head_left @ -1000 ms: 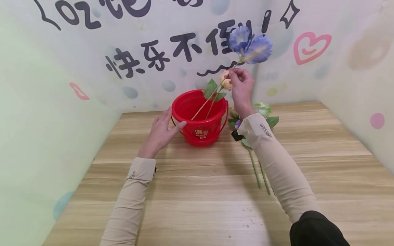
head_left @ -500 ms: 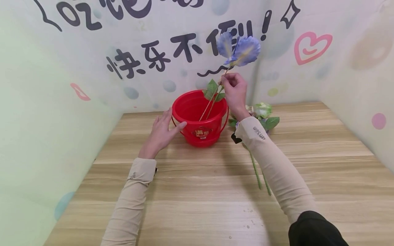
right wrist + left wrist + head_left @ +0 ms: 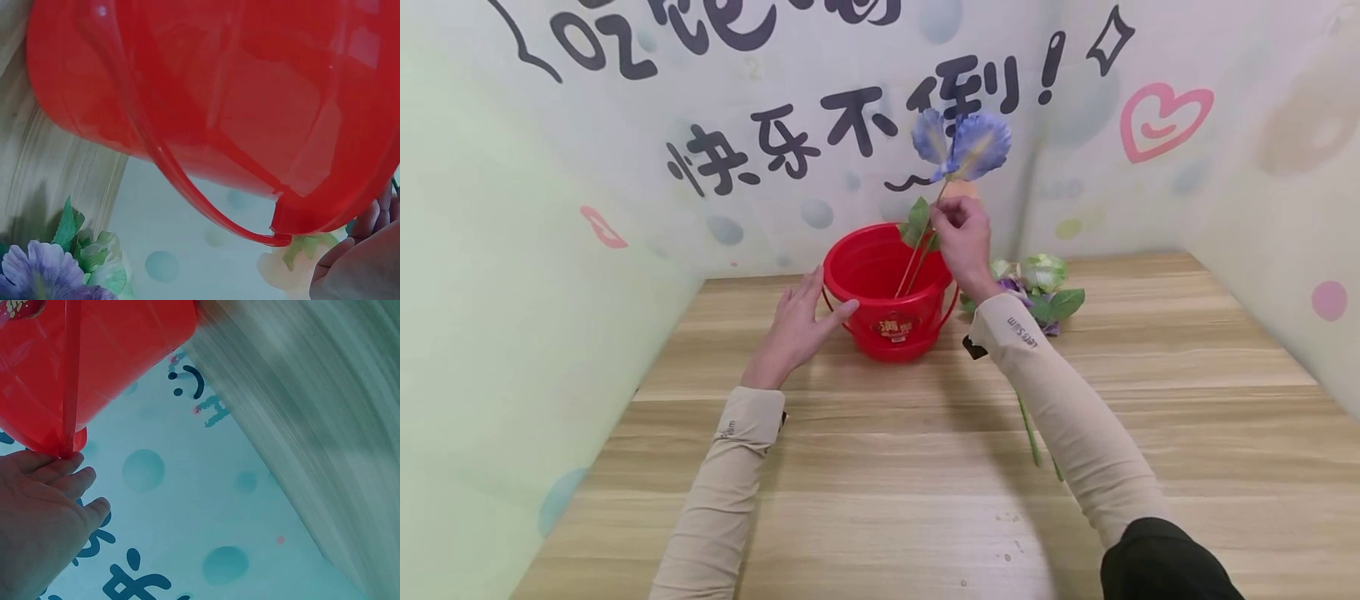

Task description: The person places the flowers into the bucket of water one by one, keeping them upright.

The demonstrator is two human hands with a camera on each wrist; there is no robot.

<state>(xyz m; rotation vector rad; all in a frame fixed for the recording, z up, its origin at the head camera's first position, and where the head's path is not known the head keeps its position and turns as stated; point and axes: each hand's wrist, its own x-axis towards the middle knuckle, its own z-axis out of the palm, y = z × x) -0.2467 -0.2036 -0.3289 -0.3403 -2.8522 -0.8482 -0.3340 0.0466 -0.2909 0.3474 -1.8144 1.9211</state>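
Note:
A red bucket (image 3: 880, 321) stands upright near the back of the wooden table. My left hand (image 3: 797, 333) rests against its left rim, fingers and thumb spread; in the left wrist view those fingers (image 3: 69, 475) touch the rim by the handle's end. Above the right rim my right hand (image 3: 964, 246) pinches the stem of a blue iris-like flower (image 3: 977, 148), whose stem slants down into the bucket. A peach flower (image 3: 961, 191) with green leaves (image 3: 914, 223) also stands in the bucket, partly hidden behind my right hand.
Right of the bucket, several flowers lie on the table (image 3: 865, 500), among them a pale green bloom (image 3: 1043, 272) and a purple bloom (image 3: 44, 272). Their stems (image 3: 1028, 429) point toward me, partly under my right forearm. Printed walls enclose the back and sides.
My right hand has moved down and left, lowering the blue flower's stem deeper into the bucket. The left hand stays at the rim.

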